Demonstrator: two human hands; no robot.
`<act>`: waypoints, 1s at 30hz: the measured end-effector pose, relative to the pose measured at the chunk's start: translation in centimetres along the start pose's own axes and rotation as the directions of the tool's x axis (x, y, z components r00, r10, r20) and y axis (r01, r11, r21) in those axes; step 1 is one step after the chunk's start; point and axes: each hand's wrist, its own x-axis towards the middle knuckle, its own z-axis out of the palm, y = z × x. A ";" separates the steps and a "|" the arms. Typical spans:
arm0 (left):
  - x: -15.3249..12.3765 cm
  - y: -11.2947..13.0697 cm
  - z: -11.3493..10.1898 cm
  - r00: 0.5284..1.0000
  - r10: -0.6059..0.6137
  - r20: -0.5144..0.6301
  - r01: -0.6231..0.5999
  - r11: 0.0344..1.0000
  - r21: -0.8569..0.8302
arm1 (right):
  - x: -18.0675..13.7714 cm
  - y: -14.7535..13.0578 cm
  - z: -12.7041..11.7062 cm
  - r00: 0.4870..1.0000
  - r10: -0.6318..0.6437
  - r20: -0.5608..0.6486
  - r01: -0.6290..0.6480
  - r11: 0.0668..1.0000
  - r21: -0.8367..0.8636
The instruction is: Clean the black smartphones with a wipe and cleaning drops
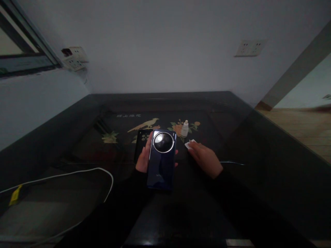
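My left hand point(143, 159) is wrapped round a dark blue smartphone point(161, 162), held back side up with its large round camera ring catching light. My right hand point(205, 157) rests on the dark table point(253, 165) to the right, its fingertips on a small white folded wipe point(189, 143). A small clear dropper bottle point(185, 128) stands upright just beyond the wipe. Flat on the table behind my left hand is a black phone case point(141, 143).
The table top bears painted birds and flowers point(144, 124). A white cable point(77, 172) loops across the left part with a yellow tag point(15, 195). A thin wire point(231, 162) lies right of my right wrist. Wall sockets point(249, 47) sit above.
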 end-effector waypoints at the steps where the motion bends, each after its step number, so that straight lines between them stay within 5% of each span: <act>1: 0.0 0.0 0.0 1.000 -0.002 -0.006 0.002 1.000 -0.002 | -0.1 -0.4 0.4 0.999 -0.022 0.045 0.022 1.000 -0.003; 5: 0.1 0.1 -0.2 1.000 0.000 0.001 0.000 1.000 -0.008 | -0.4 -1.2 0.2 0.999 -0.007 0.049 0.004 0.999 0.053; 10: 0.6 -0.4 -1.2 0.998 -0.008 -0.060 0.007 1.000 -0.021 | -0.4 -3.3 -2.0 0.975 0.137 -0.173 -0.060 0.919 0.390; 15: 1.1 -1.9 -2.5 0.967 0.153 -0.204 -0.127 0.983 0.135 | -1.2 -8.9 -1.8 0.980 0.200 0.016 -0.147 0.665 0.732; 23: 0.6 -2.4 -2.5 0.897 0.339 -0.285 -0.215 0.896 0.388 | -1.6 -12.7 -0.9 0.988 0.147 0.053 -0.137 0.660 0.739; 26: 0.4 -2.1 -1.9 0.885 0.324 -0.335 -0.218 0.923 0.317 | -1.5 -12.1 -1.2 0.988 0.152 0.028 -0.123 0.668 0.734; 30: 0.3 -1.2 -0.4 0.938 0.163 -0.308 -0.116 0.980 0.165 | -1.0 -10.0 -2.1 0.978 0.201 -0.052 -0.103 0.687 0.719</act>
